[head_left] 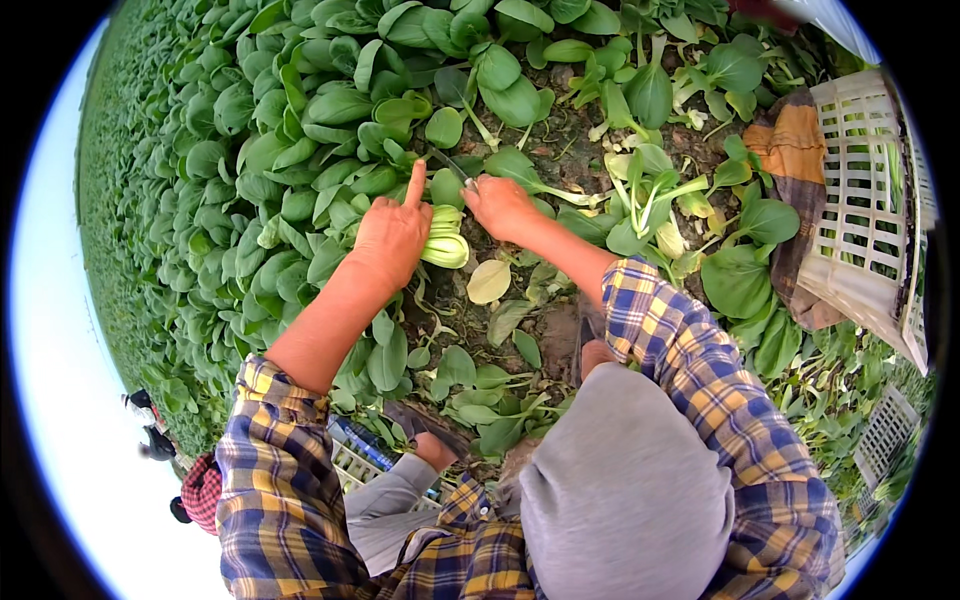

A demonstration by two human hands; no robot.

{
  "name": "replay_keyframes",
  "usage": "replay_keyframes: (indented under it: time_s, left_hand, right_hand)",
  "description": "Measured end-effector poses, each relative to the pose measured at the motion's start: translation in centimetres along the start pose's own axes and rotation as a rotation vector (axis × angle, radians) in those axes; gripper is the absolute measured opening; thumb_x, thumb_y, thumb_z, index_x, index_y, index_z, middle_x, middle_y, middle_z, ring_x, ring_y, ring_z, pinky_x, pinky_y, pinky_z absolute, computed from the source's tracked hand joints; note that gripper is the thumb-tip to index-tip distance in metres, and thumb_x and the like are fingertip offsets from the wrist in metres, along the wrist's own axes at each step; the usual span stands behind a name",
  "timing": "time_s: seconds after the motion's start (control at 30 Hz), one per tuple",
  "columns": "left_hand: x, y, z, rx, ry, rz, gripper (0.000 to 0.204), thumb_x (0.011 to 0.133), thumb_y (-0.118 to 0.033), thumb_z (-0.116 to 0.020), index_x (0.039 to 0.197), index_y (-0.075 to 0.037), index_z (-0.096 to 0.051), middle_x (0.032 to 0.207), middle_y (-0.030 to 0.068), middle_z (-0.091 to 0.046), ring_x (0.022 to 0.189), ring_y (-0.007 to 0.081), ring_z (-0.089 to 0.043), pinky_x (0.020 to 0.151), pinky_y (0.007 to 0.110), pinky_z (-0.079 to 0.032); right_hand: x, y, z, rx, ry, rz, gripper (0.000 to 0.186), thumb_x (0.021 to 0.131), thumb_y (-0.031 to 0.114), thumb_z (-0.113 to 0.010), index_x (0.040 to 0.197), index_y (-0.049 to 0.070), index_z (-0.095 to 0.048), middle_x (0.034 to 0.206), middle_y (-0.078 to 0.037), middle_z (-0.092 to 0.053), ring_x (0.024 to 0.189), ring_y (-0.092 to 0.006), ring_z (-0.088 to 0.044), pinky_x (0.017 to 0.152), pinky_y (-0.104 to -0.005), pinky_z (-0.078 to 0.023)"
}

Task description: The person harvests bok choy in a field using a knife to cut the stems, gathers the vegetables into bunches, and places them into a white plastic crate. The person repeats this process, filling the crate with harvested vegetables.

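My left hand (pixel 395 225) grips a bok choy head (pixel 446 243), its pale green base facing me and its index finger stretched forward among the leaves. Just to the right, my right hand (pixel 495 205) is closed on a knife (pixel 448 164), whose narrow blade points up and left toward the plants by my left index finger. Dense upright bok choy (pixel 250 200) surrounds the hands on the left and above. Cut leaves and loose plants (pixel 645 200) lie on the soil to the right, and a yellowed leaf (pixel 489 281) lies below my hands.
A white slatted crate (pixel 845 215) with brown cloth (pixel 790 150) over its rim stands at right; another crate (pixel 885 435) lies below it. A crate (pixel 355 460) sits by my left leg. Other people (pixel 200 492) are at the lower left, one in red checks.
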State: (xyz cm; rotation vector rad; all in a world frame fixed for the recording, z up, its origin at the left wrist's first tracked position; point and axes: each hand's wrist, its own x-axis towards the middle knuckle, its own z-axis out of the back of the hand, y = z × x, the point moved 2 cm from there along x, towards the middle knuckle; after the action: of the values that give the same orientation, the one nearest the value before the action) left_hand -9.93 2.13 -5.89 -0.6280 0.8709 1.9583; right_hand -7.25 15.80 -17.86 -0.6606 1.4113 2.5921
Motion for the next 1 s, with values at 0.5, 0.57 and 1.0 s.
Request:
replay_keyframes:
  time_s: [0.5,0.57,1.0]
  left_hand:
    - [-0.6,4.3,-6.9,-0.003,-0.23,0.144,0.04,0.075,-0.008,-0.06,0.114,-0.003,-0.054,0.134,0.0152,-0.049,0.091,0.0219,-0.06,0.083,0.029,-0.045]
    - [-0.7,4.2,-6.6,0.037,-0.243,0.12,0.035,0.077,-0.01,-0.06,0.112,-0.003,-0.056,0.126,0.015,-0.054,0.09,0.0198,-0.061,0.083,0.028,-0.044]
    - [-2.0,4.1,-8.0,-0.197,-0.312,0.162,0.048,0.073,-0.003,-0.059,0.121,0.0,-0.051,0.131,0.0147,-0.051,0.1,0.0222,-0.059,0.088,0.03,-0.043]
  right_hand:
    - [2.7,0.3,-1.5,0.174,0.273,-0.098,0.045,0.094,0.036,-0.049,0.092,-0.007,-0.06,0.09,-0.028,-0.064,0.083,-0.0403,-0.063,0.078,-0.047,-0.049]
    - [2.5,0.0,-1.4,0.127,0.278,-0.073,0.043,0.094,0.035,-0.05,0.093,-0.007,-0.059,0.089,-0.028,-0.064,0.083,-0.0408,-0.063,0.078,-0.0473,-0.049]
    - [-0.2,0.1,-2.3,0.057,0.135,0.076,0.038,0.094,0.031,-0.049,0.092,-0.006,-0.06,0.088,-0.028,-0.063,0.084,-0.045,-0.061,0.078,-0.0503,-0.048]
